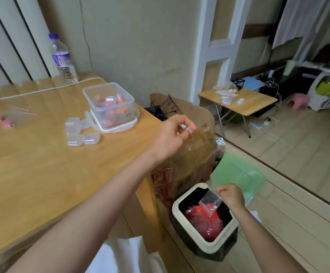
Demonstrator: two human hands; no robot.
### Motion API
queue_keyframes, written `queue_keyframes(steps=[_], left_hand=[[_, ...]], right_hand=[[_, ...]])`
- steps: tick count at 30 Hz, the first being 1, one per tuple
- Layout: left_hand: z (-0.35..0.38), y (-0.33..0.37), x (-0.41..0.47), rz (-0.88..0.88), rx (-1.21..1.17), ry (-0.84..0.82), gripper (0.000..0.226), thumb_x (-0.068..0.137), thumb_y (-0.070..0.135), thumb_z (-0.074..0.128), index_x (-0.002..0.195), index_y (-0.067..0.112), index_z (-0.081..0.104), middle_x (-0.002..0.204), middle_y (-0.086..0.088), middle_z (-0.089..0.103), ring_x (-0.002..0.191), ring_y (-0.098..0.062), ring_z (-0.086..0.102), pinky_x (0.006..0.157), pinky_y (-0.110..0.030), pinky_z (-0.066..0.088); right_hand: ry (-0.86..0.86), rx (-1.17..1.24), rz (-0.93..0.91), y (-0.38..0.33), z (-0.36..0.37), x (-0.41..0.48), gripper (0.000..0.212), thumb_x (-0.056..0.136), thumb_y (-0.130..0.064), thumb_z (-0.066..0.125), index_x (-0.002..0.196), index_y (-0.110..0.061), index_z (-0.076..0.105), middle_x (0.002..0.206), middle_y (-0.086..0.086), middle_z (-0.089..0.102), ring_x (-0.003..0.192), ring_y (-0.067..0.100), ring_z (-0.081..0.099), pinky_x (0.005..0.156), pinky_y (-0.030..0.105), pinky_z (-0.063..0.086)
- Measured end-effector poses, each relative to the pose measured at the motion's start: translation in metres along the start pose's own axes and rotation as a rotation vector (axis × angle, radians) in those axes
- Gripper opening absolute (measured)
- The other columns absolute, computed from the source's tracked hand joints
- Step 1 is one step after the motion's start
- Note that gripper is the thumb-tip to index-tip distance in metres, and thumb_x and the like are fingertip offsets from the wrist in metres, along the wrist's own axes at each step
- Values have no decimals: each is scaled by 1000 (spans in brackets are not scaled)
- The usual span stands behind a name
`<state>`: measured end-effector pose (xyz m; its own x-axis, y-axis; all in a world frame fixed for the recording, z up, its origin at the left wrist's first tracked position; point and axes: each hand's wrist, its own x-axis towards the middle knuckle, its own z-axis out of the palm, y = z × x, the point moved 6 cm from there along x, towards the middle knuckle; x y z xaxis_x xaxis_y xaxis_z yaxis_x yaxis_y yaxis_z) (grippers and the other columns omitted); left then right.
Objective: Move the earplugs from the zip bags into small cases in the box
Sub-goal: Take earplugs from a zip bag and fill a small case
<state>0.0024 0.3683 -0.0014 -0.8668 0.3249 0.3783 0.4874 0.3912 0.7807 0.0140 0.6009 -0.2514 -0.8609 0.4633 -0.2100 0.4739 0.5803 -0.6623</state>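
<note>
The right hand [232, 195] is closed in a pinch on the top corner of a small bag [211, 203], which hangs limp and looks empty over the open bin [177, 205], with the green lid [236, 174] raised behind it. Up and left of it, the left hand [172, 134] pinches the top edge of a larger clear bag [201, 138], held off the right end of the table [42, 174] in front of a carton [195, 109]; I cannot tell whether anything is left in it. Further left on the table stands the box [85, 93], open, with filled cases showing orange and pink through its wall, and a cluster of cases [81, 133] lies just beside it. Well to the left, pink earplugs [4, 120] lie in a third bag [22, 113]. The bags are probably thin, slick, nearly weightless film, best taken by the stiffer zip strip at the top. The earplugs look soft and light, so they should tip or squeeze out easily but may roll. The far bottle [62, 60] carries a purple label whose writing is too blurred to read, and no other text shows.
</note>
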Motion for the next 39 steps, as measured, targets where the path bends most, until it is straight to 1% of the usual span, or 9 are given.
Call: queue_keyframes(steps=[5,9,15,17,22,27,32,36,39], left_hand=[[-3,-5,-1,-19,1,-6,8,90,9,57,89,14,64,100,-3,64,82,-19,62,77,-31,50],[-10,-3,-2,-15,29,4,8,90,9,56,90,12,64,100,-1,63,84,-18,62,77,-28,49],[-25,-5,-3,-16,35,3,8,90,13,57,88,19,62,103,-3,62,87,-21,62,79,-35,52],[-34,-7,-4,-22,43,15,8,90,12,57,90,19,61,104,-5,62,88,-22,62,80,-35,52],[-68,-19,-14,-81,85,43,4,89,12,59,93,15,60,100,-3,62,86,-23,64,83,-41,52],[-118,-40,-35,-151,167,121,6,89,14,60,94,12,61,109,-2,60,82,-15,60,76,-20,47],[-187,-90,-66,-317,268,271,6,86,8,61,91,12,63,108,-12,61,98,-24,59,85,-30,45],[-247,-136,-97,-531,456,435,14,86,13,61,99,10,66,116,-18,53,110,-34,51,96,-35,40],[-282,-160,-116,-623,551,474,23,87,21,60,109,12,64,126,-15,50,117,-33,48,98,-34,38]], right_hand=[[-176,-116,-8,15,26,-1,20,85,-12,65,103,-13,72,113,8,69,104,26,63,92,34,49],[-100,-98,-49,-11,9,-1,22,86,-14,64,107,-12,70,117,10,66,108,28,60,86,30,45],[-22,248,-279,-118,-50,-17,15,86,-9,63,94,-18,71,102,3,70,96,21,65,91,31,48],[2,358,-383,-163,-75,-34,14,88,-10,61,94,-21,70,98,-1,69,86,18,66,87,35,53],[26,427,-605,-257,-106,-78,13,90,-13,59,94,-19,70,91,-1,70,73,14,66,73,26,55],[-103,475,-715,-317,-72,-110,15,89,-5,56,93,-8,70,83,6,68,61,11,61,61,18,52],[-247,452,-811,-365,-12,-137,21,85,-1,61,75,-19,65,81,7,68,54,12,59,56,20,48],[-345,461,-841,-393,35,-160,22,85,1,59,77,-17,66,91,3,66,57,13,59,60,22,50],[-379,410,-884,-415,63,-176,19,86,-1,59,80,-18,67,83,4,67,55,11,58,57,18,49]])
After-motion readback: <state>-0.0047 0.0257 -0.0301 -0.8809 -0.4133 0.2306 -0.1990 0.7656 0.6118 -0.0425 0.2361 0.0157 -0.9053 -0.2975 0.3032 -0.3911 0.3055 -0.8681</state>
